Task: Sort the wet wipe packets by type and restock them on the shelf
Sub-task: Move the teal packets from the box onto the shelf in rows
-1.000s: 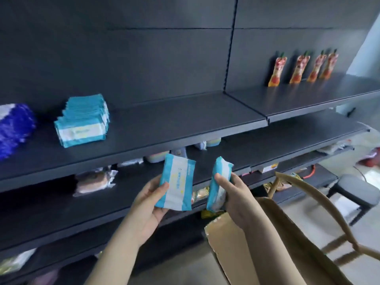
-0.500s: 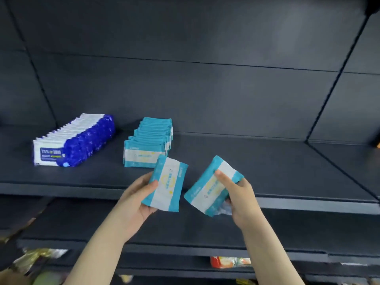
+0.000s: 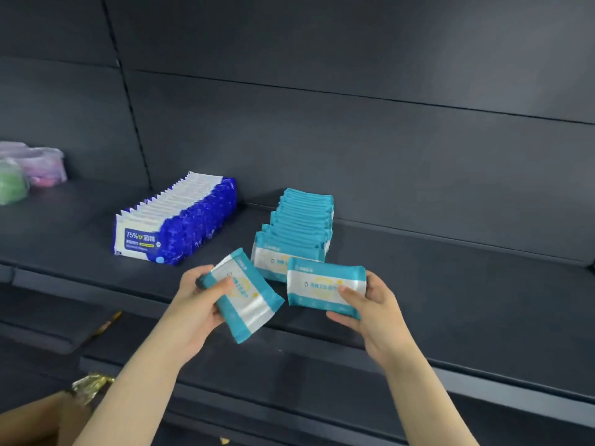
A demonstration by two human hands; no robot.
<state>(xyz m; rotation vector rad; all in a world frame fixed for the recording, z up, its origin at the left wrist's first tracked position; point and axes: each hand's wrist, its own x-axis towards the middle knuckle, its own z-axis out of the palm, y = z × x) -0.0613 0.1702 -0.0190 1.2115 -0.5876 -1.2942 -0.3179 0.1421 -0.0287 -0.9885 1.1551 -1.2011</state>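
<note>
My left hand (image 3: 196, 304) grips a teal-and-white wet wipe packet (image 3: 248, 300), tilted, just in front of the dark shelf (image 3: 450, 284). My right hand (image 3: 370, 310) holds a second teal packet (image 3: 322, 284) level, right in front of the row of teal packets (image 3: 299, 226) that stands on the shelf. To the left of that row stands a row of blue-and-white 75% alcohol wipe packets (image 3: 174, 226). Both held packets hover near the shelf's front edge, a little apart from each other.
Clear lidded tubs with pink and green contents (image 3: 29, 172) sit at the far left of the shelf. A lower shelf (image 3: 289, 365) juts out below my forearms. Gold-wrapped goods (image 3: 90, 384) lie at the lower left. The shelf to the right of the teal row is bare.
The view has swung left from the brown paper bag to the wipe rows. Both hands carried their teal packets up toward the teal row; the right packet turned level.
</note>
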